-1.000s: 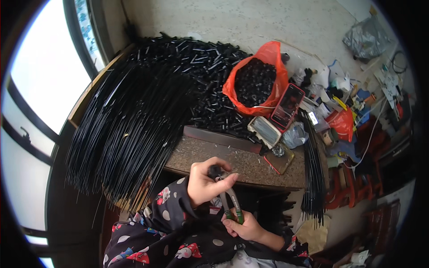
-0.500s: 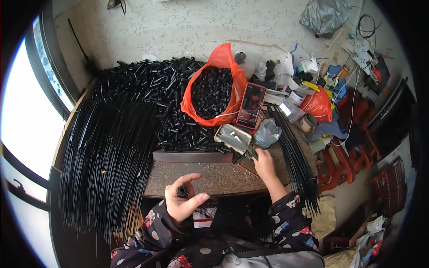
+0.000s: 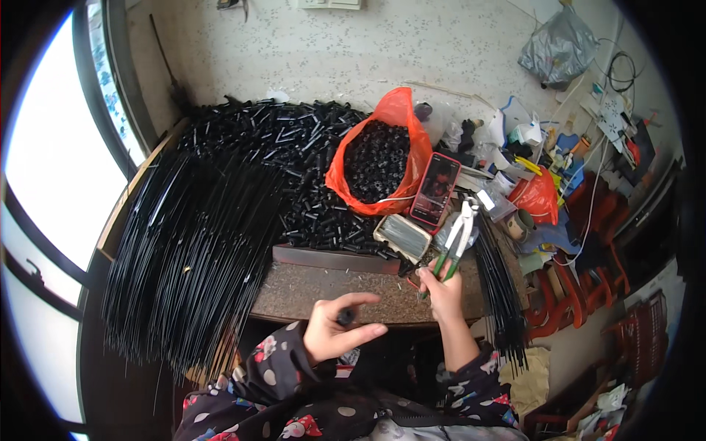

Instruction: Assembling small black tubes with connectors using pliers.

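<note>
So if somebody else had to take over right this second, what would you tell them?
Left hand: pinches a small black piece between thumb and fingers, above the near edge of the stone slab.
Right hand: grips green-handled pliers, jaws pointing away toward the phone.
Things: long black rods hang over the left side; short black tubes are heaped behind; the orange bag holds more black pieces.
Done: one piece picked up, pliers in hand.
Left: pliers and piece are not yet together.
</note>
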{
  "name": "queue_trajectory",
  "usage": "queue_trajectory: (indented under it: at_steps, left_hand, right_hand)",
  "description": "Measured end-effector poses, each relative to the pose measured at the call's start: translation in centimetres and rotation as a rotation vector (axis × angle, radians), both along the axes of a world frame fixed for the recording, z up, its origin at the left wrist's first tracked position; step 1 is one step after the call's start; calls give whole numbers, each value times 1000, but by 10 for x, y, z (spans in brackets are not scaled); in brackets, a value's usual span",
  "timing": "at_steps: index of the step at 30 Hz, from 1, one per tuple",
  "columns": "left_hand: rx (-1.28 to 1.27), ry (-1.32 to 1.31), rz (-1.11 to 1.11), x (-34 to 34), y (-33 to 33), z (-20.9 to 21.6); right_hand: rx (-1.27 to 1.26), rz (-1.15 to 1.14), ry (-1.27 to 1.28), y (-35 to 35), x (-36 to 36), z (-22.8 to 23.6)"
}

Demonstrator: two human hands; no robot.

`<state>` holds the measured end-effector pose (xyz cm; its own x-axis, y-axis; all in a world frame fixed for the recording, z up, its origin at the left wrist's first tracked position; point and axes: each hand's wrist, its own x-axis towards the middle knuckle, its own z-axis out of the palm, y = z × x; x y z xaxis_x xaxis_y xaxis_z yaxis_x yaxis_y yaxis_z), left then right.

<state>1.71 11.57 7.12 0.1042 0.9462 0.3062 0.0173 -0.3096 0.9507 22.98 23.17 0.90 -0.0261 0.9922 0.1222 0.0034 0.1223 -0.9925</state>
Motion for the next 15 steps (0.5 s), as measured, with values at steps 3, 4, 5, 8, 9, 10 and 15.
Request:
queue_trajectory:
  at_steps: [3,4,5,8,9,10,15]
  left_hand:
    - [64,47,74,11,-5,10]
    - [91,41,82,19,-3,15]
    - [167,-43,119,24,-5,16]
    - [183,32,147,15,-14,13]
    - [181,32,152,13,-18,12]
    - [183,21,154,11,-21,11]
    - [197,17,163,4,-35,14]
  right_hand:
    - [-138,296,498,-69,-46,60]
    - [-79,333,543,-84,-48,61]
    - [-75,341,546,-96,-55,65]
    - [-48,317,562,-116,-71,70]
    - [-22,316,554,-119,-73,70]
    - [7,315,546,-121,-75,71]
    - [22,337,509,-134,-83,79]
